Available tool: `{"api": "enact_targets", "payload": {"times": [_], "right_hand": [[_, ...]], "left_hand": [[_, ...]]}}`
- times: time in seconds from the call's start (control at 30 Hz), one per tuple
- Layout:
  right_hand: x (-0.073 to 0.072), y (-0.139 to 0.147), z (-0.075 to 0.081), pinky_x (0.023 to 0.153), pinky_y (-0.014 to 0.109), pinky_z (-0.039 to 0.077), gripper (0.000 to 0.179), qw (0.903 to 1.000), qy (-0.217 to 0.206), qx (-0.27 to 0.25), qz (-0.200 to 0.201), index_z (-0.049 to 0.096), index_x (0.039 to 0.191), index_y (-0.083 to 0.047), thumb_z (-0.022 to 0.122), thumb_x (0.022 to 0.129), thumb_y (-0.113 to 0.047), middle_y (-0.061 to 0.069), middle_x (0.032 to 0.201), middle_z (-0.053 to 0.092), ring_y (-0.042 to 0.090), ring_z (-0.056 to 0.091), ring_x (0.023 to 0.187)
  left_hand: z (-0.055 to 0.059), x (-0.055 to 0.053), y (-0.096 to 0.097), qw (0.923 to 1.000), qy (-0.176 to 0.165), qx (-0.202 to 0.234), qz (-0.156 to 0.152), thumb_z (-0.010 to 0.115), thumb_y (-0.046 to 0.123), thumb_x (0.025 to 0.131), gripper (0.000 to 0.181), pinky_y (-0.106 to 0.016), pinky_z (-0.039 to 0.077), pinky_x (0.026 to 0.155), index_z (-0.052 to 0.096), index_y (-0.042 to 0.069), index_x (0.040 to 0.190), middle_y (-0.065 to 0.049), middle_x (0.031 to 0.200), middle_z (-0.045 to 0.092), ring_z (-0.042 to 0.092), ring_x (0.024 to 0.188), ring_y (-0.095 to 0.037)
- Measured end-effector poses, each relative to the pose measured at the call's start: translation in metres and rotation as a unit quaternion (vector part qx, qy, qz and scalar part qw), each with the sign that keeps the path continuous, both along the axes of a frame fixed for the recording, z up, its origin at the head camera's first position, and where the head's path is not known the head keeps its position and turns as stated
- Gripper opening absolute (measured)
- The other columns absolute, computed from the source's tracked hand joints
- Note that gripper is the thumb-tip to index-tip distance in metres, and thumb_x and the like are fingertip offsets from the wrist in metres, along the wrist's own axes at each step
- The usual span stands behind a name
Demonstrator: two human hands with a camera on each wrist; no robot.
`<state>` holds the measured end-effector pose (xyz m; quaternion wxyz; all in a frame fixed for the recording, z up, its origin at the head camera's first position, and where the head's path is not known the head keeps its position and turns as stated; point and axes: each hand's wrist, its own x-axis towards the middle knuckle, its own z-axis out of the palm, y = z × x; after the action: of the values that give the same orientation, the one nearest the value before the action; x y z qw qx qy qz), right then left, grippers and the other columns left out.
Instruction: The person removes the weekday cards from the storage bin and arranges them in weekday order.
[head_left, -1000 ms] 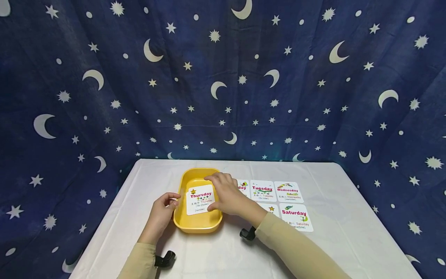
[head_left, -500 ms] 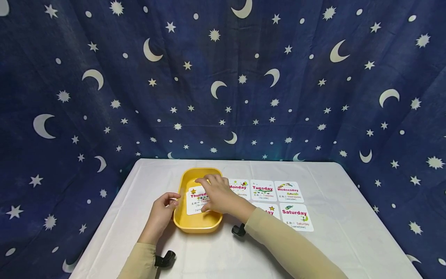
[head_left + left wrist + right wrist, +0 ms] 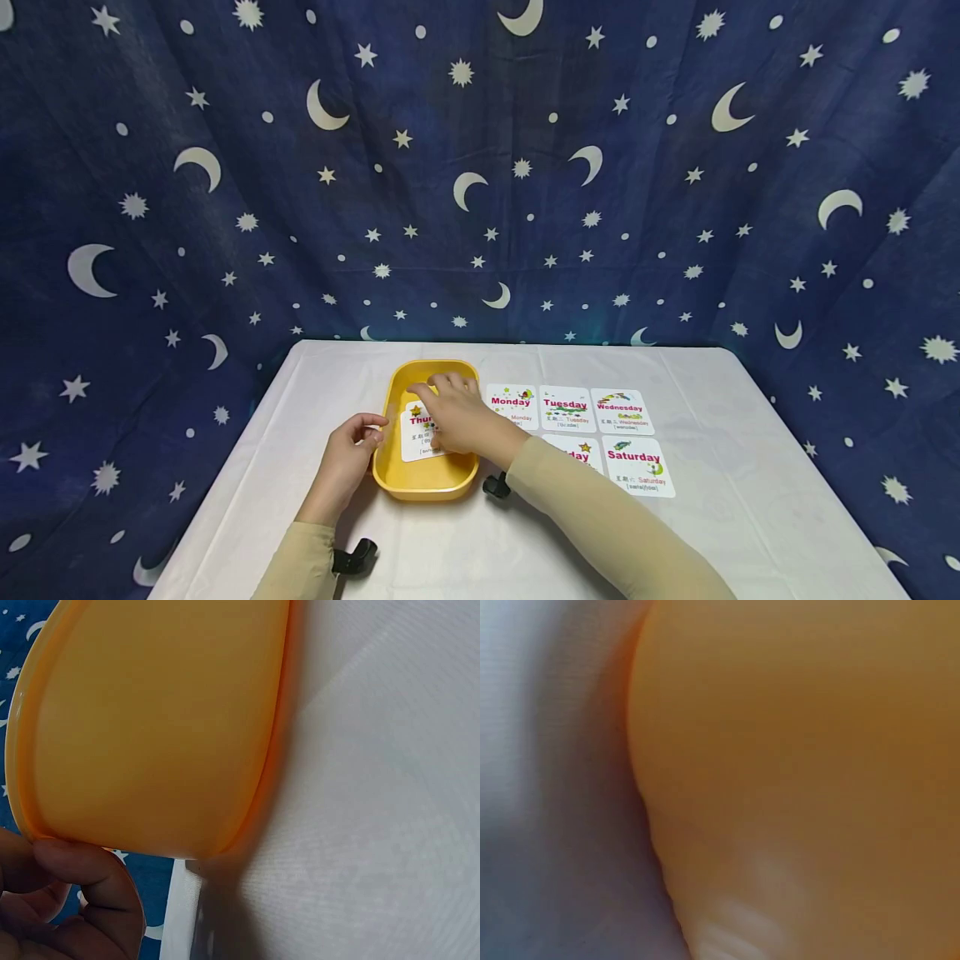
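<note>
At the left of the yellow plastic tray [image 3: 426,490], my left hand [image 3: 347,458] pinches its rim between thumb and fingers, as the left wrist view shows. A white card [image 3: 415,435] printed "Thursday" lies inside the tray, its right part hidden by my right hand [image 3: 465,419]. That hand reaches over the tray's right rim with its fingers spread above the card. Whether its fingertips touch the card is hidden. The right wrist view shows only the blurred tray wall [image 3: 780,750] and some tablecloth.
Right of the tray lie cards in two rows: Monday [image 3: 512,406], Tuesday [image 3: 566,410] and Wednesday [image 3: 622,412] behind, Saturday [image 3: 640,467] and a partly covered card [image 3: 581,450] in front. A white cloth covers the table [image 3: 720,500]; a dark blue starry curtain [image 3: 480,208] hangs behind it.
My right hand has moved left over the tray, covering more of the Thursday card and uncovering the Monday card. My left hand stays at the rim.
</note>
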<state>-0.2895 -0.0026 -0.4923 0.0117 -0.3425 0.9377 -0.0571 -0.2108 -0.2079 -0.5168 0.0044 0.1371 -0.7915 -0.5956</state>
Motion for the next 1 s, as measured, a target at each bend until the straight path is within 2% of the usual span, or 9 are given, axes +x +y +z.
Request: {"api": "enact_targets", "payload": {"times": [0.23, 0.57, 0.8, 1.0], "right_hand": [[-0.002, -0.007, 0.001, 0.114, 0.05, 0.04, 0.092, 0.9995, -0.008, 0.031, 0.002, 0.037, 0.161, -0.033, 0.09, 0.087, -0.037, 0.007, 0.158, 0.047, 0.029, 0.042, 0.144], [-0.006, -0.011, -0.002, 0.11, 0.046, 0.04, 0.091, 0.997, -0.023, 0.072, -0.017, 0.04, 0.16, -0.03, 0.091, 0.085, -0.038, 0.006, 0.149, 0.053, 0.027, 0.045, 0.132], [-0.009, -0.014, -0.005, 0.109, 0.046, 0.04, 0.092, 0.9953, -0.047, 0.081, -0.025, 0.04, 0.159, -0.03, 0.092, 0.084, -0.039, 0.006, 0.145, 0.055, 0.027, 0.045, 0.128], [-0.012, -0.016, -0.004, 0.108, 0.048, 0.04, 0.093, 0.9938, -0.049, 0.095, -0.03, 0.04, 0.158, -0.029, 0.092, 0.083, -0.042, 0.006, 0.142, 0.058, 0.028, 0.047, 0.129]], "left_hand": [[0.0, -0.001, 0.0, 1.0, 0.001, -0.002, -0.002, 0.056, 0.002, 0.107, 0.023, -0.028, 0.055, 0.058, 0.068, 0.001, 0.126, -0.012, 0.103, 0.063, 0.059, 0.079, -0.02], [-0.001, -0.001, 0.0, 1.0, 0.002, 0.002, 0.0, 0.057, 0.001, 0.107, 0.022, -0.028, 0.054, 0.057, 0.069, 0.002, 0.126, -0.011, 0.101, 0.062, 0.058, 0.077, -0.02], [-0.001, -0.001, -0.001, 1.0, 0.0, 0.004, 0.002, 0.056, 0.0, 0.106, 0.023, -0.028, 0.054, 0.057, 0.069, 0.002, 0.125, -0.009, 0.097, 0.059, 0.057, 0.075, -0.021], [-0.002, -0.002, -0.001, 1.0, 0.003, 0.007, 0.001, 0.056, 0.0, 0.106, 0.023, -0.028, 0.054, 0.057, 0.069, 0.001, 0.125, -0.009, 0.097, 0.06, 0.057, 0.076, -0.02]]}}
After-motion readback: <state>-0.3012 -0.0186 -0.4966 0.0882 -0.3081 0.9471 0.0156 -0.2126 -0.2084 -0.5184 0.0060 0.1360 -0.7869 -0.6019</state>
